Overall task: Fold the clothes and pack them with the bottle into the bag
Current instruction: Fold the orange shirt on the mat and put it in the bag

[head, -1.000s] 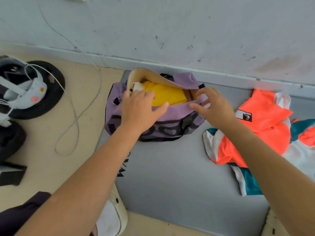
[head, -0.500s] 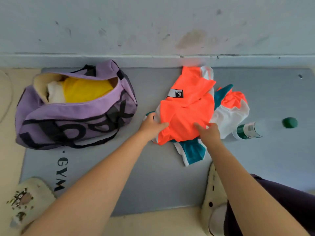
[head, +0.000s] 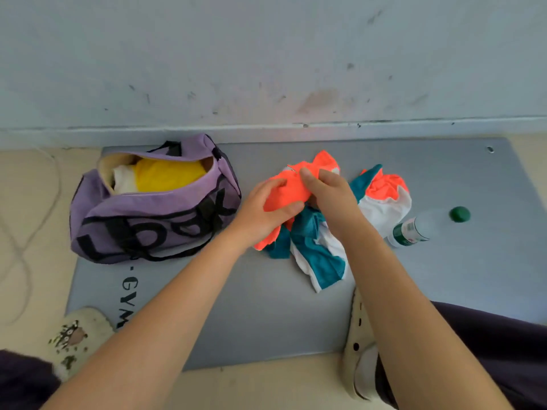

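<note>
A purple bag lies open on the grey mat at the left, with a yellow garment and something white inside. To its right lies a crumpled orange, teal and white garment. My left hand grips its orange part from the left. From above and to the right, my right hand pinches the same orange part. A clear bottle with a green label and green cap lies on the mat at the right, beside the garment.
A grey wall runs along the back, just behind the mat. A white cable loops on the beige floor at the left. My slippered feet rest at the mat's near edge, the other slipper at the lower left.
Both hands left the bag and went right to the orange garment. They now bunch its orange part up off the mat. The view swung right, bringing the bottle in.
</note>
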